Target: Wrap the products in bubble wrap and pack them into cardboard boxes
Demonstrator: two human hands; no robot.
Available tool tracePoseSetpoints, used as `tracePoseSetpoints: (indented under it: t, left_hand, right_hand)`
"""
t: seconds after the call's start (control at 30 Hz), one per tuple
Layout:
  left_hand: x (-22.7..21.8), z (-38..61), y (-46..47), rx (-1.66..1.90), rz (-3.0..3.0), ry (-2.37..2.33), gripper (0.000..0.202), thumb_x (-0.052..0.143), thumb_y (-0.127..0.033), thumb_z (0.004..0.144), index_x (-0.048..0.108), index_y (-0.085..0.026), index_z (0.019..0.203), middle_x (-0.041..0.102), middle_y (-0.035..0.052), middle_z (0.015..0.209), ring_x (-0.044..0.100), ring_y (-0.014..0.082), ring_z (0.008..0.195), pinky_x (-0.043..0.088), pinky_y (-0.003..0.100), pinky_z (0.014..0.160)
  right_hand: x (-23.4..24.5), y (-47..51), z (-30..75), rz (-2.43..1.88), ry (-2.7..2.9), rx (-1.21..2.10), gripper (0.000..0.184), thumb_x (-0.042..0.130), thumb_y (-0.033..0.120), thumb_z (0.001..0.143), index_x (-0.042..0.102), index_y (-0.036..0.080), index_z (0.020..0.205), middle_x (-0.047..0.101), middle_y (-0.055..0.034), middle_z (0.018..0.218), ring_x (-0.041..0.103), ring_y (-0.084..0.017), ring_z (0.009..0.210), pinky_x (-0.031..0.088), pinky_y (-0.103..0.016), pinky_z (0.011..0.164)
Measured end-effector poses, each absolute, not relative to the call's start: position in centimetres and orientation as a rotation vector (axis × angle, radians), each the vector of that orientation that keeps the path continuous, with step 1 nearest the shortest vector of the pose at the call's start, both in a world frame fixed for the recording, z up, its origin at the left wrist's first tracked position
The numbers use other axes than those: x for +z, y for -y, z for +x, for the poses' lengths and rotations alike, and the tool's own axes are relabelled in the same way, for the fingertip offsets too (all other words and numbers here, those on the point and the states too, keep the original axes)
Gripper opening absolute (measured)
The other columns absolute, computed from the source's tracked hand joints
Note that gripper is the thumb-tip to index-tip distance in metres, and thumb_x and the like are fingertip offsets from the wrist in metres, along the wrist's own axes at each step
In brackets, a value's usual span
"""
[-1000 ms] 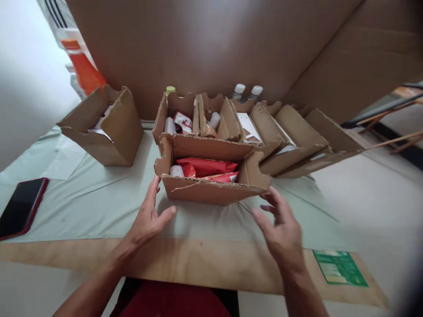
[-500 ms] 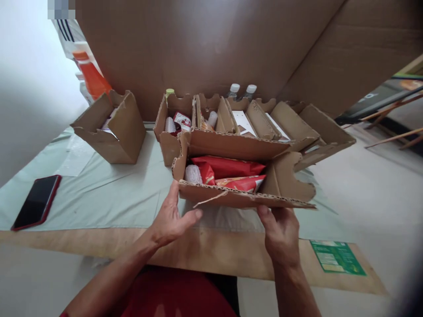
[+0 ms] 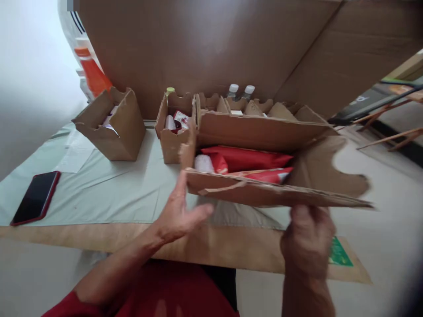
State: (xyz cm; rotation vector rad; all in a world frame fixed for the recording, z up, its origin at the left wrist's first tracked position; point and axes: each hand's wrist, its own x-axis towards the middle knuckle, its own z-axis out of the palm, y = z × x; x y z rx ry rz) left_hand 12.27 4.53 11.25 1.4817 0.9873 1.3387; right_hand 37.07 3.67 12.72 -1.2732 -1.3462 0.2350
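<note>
A long open cardboard box (image 3: 267, 198) is held up over the front of the table, its right end closer to me. Inside lie red packets (image 3: 247, 159) and a whitish wrapped roll (image 3: 204, 164) at the left end. My left hand (image 3: 176, 213) holds the box's near left corner, fingers partly hidden against the end and thumb sticking out in front. Blurred by motion, my right hand (image 3: 307, 237) grips the box from below, towards the right; its fingertips are hidden underneath.
Behind stands a row of cardboard boxes, including one with small packs (image 3: 175, 145). Another carton (image 3: 127, 132) stands left, before an orange bottle (image 3: 94, 75). A phone (image 3: 36, 198) lies on the pale green cloth (image 3: 132, 193); a green sheet (image 3: 340, 253) is at right.
The cardboard box has moved right and closer to me, its right end most of all. My right hand has gone right with it; my left hand has shifted slightly right.
</note>
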Motion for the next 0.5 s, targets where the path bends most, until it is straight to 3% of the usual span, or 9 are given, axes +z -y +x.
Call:
tracePoseSetpoints:
  t: [0.23, 0.4, 0.5]
  left_hand:
    - [9.2, 9.2, -2.6, 1.428, 1.399, -1.213, 0.08, 0.08, -0.043, 0.084, 0.041, -0.023, 0.151, 0.053, 0.0124, 0.149, 0.045, 0.0328, 0.145, 0.027, 0.05, 0.128]
    - [6.5, 8.7, 1.0, 1.38, 1.302, -1.38, 0.066, 0.075, -0.044, 0.086, 0.049, -0.021, 0.142, 0.061, 0.0123, 0.133, 0.049, 0.0329, 0.142, 0.029, 0.05, 0.128]
    - [4.7, 6.9, 3.6, 1.467, 1.155, -1.581, 0.072, 0.076, -0.045, 0.085, 0.045, -0.021, 0.145, 0.058, 0.0138, 0.139, 0.045, 0.0339, 0.146, 0.026, 0.051, 0.129]
  right_hand:
    - [10.7, -5.8, 33.8, -1.127, 1.413, 0.428, 0.045, 0.059, 0.055, 0.1, 0.073, 0.019, 0.123, 0.076, -0.0104, 0.115, 0.069, -0.028, 0.109, 0.049, -0.044, 0.104]
    - [8.3, -6.7, 32.4, -1.097, 1.442, 0.549, 0.049, 0.056, 0.057, 0.1, 0.072, 0.02, 0.128, 0.076, -0.0114, 0.119, 0.069, -0.03, 0.112, 0.051, -0.045, 0.103]
    - [7.0, -8.2, 28.8, -1.03, 1.519, 0.735, 0.055, 0.055, 0.063, 0.099, 0.069, 0.021, 0.132, 0.075, -0.0115, 0.123, 0.067, -0.031, 0.12, 0.05, -0.047, 0.108]
